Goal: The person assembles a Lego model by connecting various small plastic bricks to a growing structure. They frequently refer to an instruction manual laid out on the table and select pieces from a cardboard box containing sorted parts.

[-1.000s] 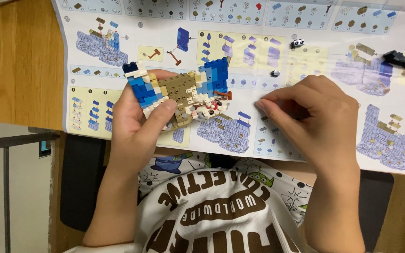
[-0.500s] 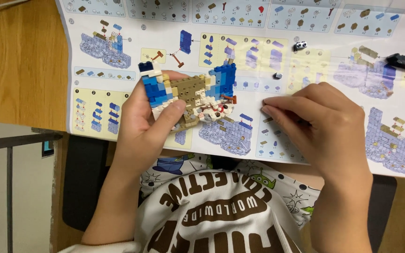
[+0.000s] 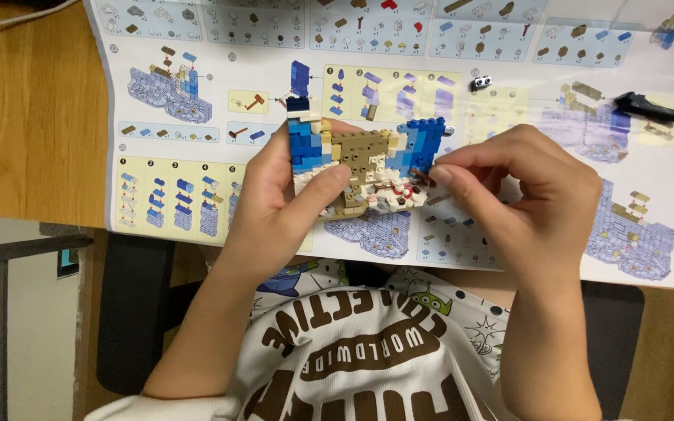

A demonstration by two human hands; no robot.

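My left hand [image 3: 278, 203] grips a small brick model [image 3: 364, 164] of blue, tan and white pieces, thumb across its front, just above the instruction sheet [image 3: 181, 117]. My right hand [image 3: 528, 195] has come up to the model's right end, thumb and forefinger pinched together at a tiny dark piece against the blue part. I cannot tell whether that piece is loose or part of the model.
The big instruction sheet covers the wooden desk [image 3: 33, 109]. On it lie a small black-and-white piece [image 3: 482, 82], a black flat part [image 3: 649, 105] at the right and a blue piece [image 3: 672, 27] near the top right corner. A dark chair edge [image 3: 130, 312] is below.
My right hand lifted off the sheet and moved left to the model's right end, fingers pinched. The model stays in my left hand.
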